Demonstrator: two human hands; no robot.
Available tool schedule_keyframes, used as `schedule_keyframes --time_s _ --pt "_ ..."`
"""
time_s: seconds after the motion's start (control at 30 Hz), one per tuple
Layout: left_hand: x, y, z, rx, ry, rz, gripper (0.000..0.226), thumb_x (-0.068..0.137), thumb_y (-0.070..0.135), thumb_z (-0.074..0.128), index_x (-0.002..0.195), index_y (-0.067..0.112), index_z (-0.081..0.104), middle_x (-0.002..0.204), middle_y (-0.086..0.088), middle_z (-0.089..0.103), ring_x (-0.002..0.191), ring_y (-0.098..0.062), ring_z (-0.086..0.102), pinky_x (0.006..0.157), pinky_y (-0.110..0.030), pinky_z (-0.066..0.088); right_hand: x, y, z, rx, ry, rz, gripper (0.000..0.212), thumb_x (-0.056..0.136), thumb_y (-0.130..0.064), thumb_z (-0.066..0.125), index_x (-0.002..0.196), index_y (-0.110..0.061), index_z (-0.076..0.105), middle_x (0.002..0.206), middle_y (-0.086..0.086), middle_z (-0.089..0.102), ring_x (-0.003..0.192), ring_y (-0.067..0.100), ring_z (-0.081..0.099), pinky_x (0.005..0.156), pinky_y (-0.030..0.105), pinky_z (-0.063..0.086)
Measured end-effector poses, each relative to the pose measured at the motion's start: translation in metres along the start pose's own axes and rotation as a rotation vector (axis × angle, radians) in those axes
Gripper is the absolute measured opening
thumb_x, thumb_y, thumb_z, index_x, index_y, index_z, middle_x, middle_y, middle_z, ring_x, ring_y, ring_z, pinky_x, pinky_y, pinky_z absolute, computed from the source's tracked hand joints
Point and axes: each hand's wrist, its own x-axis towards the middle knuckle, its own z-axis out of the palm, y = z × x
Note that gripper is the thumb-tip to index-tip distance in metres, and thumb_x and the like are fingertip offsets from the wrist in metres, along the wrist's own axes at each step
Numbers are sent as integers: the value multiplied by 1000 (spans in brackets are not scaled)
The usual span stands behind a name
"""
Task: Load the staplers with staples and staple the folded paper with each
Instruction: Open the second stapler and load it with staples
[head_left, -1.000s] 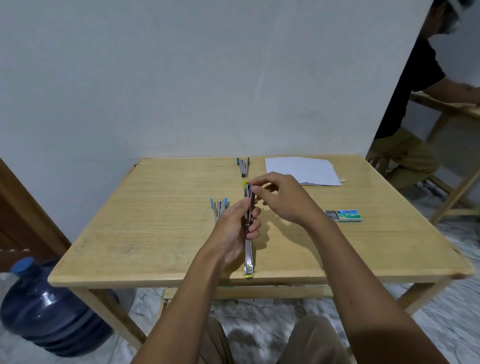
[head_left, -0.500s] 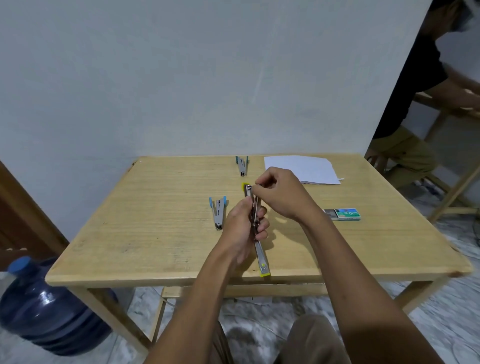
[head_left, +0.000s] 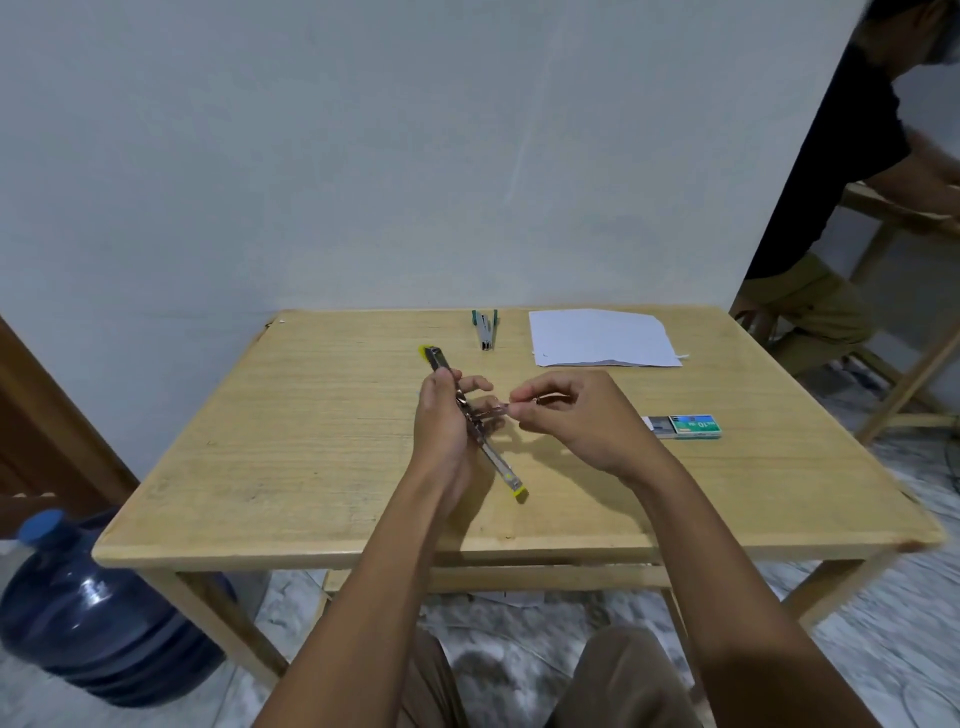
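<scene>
While the left hand (head_left: 441, 426) curls round the middle of the yellow-tipped stapler (head_left: 503, 469), holding it swung fully open and slanted over the wooden table (head_left: 291, 467), its channel faces up, probably to take staples. The right hand (head_left: 576, 421) pinches what looks like a short staple strip (head_left: 496, 412) between thumb and forefinger, right at that channel. A green stapler (head_left: 485, 332) lies near the far edge beside the folded paper (head_left: 597, 338). The opened staple box (head_left: 691, 425) sits near the right hand.

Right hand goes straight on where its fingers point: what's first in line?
The yellow stapler gripped by the left hand; the right hand, pinching what looks like a staple strip, points left at its middle. Heights look matched, but one view can't confirm.
</scene>
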Motion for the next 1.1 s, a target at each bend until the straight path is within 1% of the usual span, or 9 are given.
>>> schedule_keyframes --time_s 0.13,0.23,0.33,0.5,0.6,0.77,0.87,0.97,1.1 --pt "2 6 5 -190 -13 43 27 109 29 24 95 14 41 86 -11 64 82 -29 67 80 -44 54 -5 14 2 -80 -19 100 22 82 -15 80 101 -23 72 100 -9 74 89 5 72 81 20 53" --pt "3 6 5 -261 -35 46 27 109 30 23 95 16 41 91 -11 66 96 -29 69 100 -45 46 -6 19 6 30 -4 173 27 85 -16 77 111 -11 71 95 1 75 80 11 72 83 29 59" --pt "5 4 -1 -337 -38 33 25 109 31 23 97 17 40 101 -11 67 111 -30 65 105 -40 39 -7 20 10 69 -15 242 19 90 -29 72 104 -16 74 87 0 70 74 10 61 71 23 53" --pt "10 -1 -8 -466 -88 11 26 108 32 28 94 18 45 111 -15 69 120 -30 62 114 -46 30 -6 20 15 206 -127 345 36 98 -39 58 107 -7 70 90 12 72 86 25 71 82 35 54" --pt "4 3 -7 -536 -149 -35 24 107 32 34 95 16 47 120 -21 67 126 -34 57 111 -48 37 -4 16 13 347 -67 371 22 98 -30 61 102 -10 70 87 8 71 82 22 69 95 42 55" --pt "-7 18 -22 -565 -317 -193 48 95 51 38 89 8 56 133 -30 57 129 -43 52 112 -54 34 5 18 -5 259 34 234 6 94 -23 67 96 -17 68 82 3 67 68 13 67 85 46 53" --pt "-10 26 -33 -493 -382 -309 71 91 65 36 76 3 65 137 -31 54 130 -42 51 112 -52 36 12 17 -24 227 -3 136 9 92 -14 69 100 -12 65 89 5 67 74 14 67 86 33 57" --pt "-13 32 -38 -334 -418 -413 63 95 53 45 80 -2 72 136 -28 56 128 -40 54 102 -47 46 17 14 -36 218 -48 91 6 92 -8 66 98 -8 64 93 8 67 71 16 65 78 24 57" --pt "-19 37 -37 -47 -475 -476 37 94 25 53 106 -5 71 131 -29 59 116 -34 64 84 -38 59 23 10 -45 184 -60 37 3 93 -5 63 95 -6 65 94 17 62 71 20 58 77 27 53"
